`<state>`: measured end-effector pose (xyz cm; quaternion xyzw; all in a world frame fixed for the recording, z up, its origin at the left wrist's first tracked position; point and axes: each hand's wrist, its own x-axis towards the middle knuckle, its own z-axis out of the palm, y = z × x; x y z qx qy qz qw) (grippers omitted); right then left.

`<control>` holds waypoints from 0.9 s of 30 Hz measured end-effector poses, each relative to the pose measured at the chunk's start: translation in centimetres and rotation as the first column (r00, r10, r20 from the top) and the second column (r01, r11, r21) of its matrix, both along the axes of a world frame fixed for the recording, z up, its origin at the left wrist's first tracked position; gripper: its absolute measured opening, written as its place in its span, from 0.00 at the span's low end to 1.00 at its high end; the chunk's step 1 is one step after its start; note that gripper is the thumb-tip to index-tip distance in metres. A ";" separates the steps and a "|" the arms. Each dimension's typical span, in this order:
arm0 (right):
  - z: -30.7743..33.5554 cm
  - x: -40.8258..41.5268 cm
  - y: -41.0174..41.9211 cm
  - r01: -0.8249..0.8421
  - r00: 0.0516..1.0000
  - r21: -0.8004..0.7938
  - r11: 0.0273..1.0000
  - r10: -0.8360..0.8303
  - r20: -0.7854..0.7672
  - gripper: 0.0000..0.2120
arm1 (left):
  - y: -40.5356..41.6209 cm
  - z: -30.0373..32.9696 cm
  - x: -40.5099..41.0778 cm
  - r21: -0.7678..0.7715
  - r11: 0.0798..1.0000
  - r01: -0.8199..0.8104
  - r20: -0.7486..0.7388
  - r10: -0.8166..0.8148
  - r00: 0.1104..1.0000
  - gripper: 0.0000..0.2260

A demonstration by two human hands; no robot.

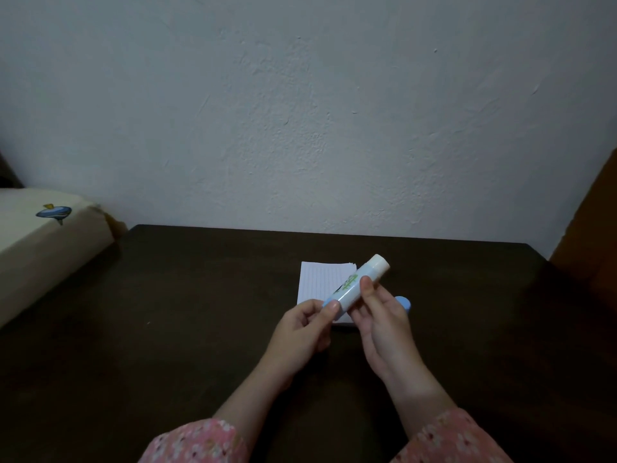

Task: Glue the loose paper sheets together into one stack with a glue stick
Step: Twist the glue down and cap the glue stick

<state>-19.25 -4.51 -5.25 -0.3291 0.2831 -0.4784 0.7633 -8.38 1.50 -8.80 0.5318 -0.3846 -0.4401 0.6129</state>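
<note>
- Dim room: rough pale plaster wall behind, dark wooden table below it, low light throughout.
- Our right hand grips the glue stick around the middle of its barrel, thumb curled over the top, fingers beneath.
- Our left hand pinches the stick's near, blue end between thumb and fingertips; it looks like the twist base.
- Stick's long axis runs diagonally, near-left to far-right, raised above the table. Far end is whitish and rounded; uncapped, we judge.
- Blue cap, as we take it, lies on the table just right of the right hand.
- Paper sheets, white and ruled, sit in a small squared pile directly under and beyond the stick, partly hidden by both hands; far edges slightly uneven.
- Next move likely needs the whitish tip tipped down onto the top sheet; the right hand is better placed for that.
- Outward: smooth plastic barrel with green print, pink floral sleeves, cream cloth-covered block with a blue motif far left.
</note>
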 end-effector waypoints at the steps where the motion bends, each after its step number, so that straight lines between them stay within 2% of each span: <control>1: 0.0 0.0 0.0 0.003 1.000 0.005 1.000 -0.003 0.003 0.05 | 0.0 0.0 0.0 0.008 1.000 -0.005 0.000 0.005 1.000 0.16; 8: -0.2 0.1 0.2 -0.029 0.999 -0.019 0.999 0.030 0.032 0.06 | -0.1 0.7 -0.2 0.135 0.989 0.053 -0.106 -0.039 0.994 0.23; 12: -0.4 0.2 0.0 -0.033 0.999 -0.036 0.999 0.035 0.041 0.06 | -0.2 0.4 -0.2 0.134 0.990 0.039 -0.086 -0.028 0.996 0.26; 18: 0.0 0.1 0.0 0.011 0.999 0.006 1.000 -0.011 0.031 0.06 | -0.1 0.2 0.0 0.026 1.000 0.017 -0.014 -0.017 1.000 0.19; 21: 0.0 0.1 0.1 0.005 1.000 0.007 1.000 -0.005 0.024 0.06 | 0.0 0.3 0.1 0.019 1.000 0.007 -0.020 -0.007 1.000 0.14; 27: 0.0 0.2 0.3 -0.027 0.999 -0.016 0.999 0.028 0.034 0.06 | 0.0 0.6 0.3 0.118 0.992 0.039 -0.052 -0.033 0.998 0.22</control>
